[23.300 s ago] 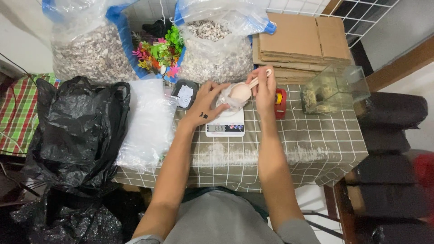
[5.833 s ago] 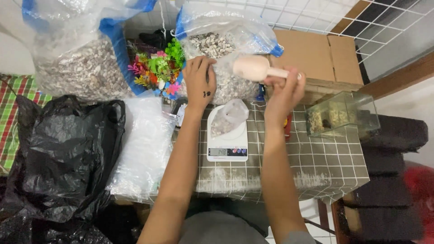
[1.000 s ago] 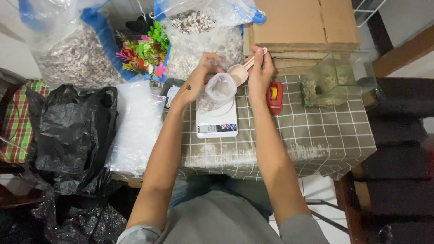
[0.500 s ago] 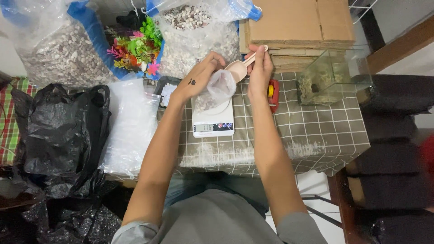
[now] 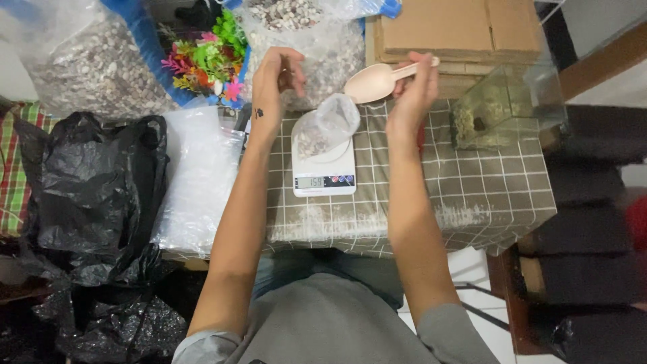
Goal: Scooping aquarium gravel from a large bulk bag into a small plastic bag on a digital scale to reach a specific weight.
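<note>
Small clear plastic bag (image 5: 328, 126), part-filled with pale pebbles, slumped on the platform of a white digital kitchen scale (image 5: 324, 166) at the far middle of the grid-patterned tablecloth (image 5: 472, 202), mouth open and tipped toward the far right. Judged soft and limp, light in film but weighted at its base by the gravel; slippery, prone to sag or spill if lifted by one edge; best taken at the gathered mouth with the bottom supported. Right hand (image 5: 412, 91): closed round the handle of a pale pink plastic scoop (image 5: 377, 79), bowl held just above and beside the bag's mouth. Left hand (image 5: 278, 74): fingers loosely curled, holding nothing that can be made out, raised over the large clear sack of mixed pebbles (image 5: 303, 40) behind the scale. Adjacent items: second large sack of gravel (image 5: 81, 64) far left; bright artificial aquarium plants (image 5: 205, 57) between the sacks; stack of flat cardboard boxes (image 5: 451, 30); small glass tank (image 5: 502, 108) right; black plastic bags (image 5: 87, 195) and a pile of clear bags (image 5: 199, 182) left.
</note>
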